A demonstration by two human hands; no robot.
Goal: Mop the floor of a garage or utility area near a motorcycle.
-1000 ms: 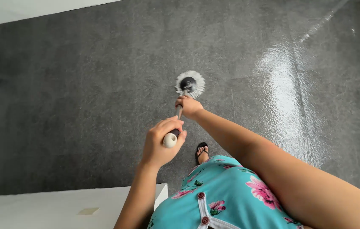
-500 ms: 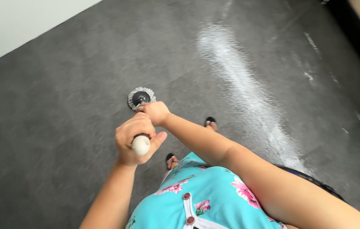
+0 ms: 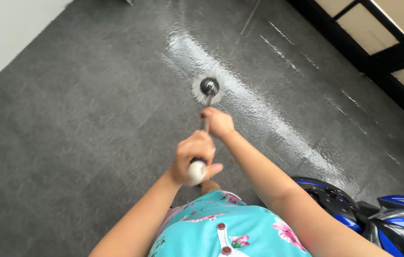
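Both arms extend forward and downward from the body, bare from above the elbow to the wrist. The left hand (image 3: 193,157) is nearer the body, fingers curled into a closed fist-type grip, thumb extended toward the right, knuckles uppermost. The left forearm rises from lower left. The right hand (image 3: 218,123) sits farther out, just beyond the left, fingers wrapped closed, back of hand facing up. The right arm is nearly straight, elbow slightly bent.
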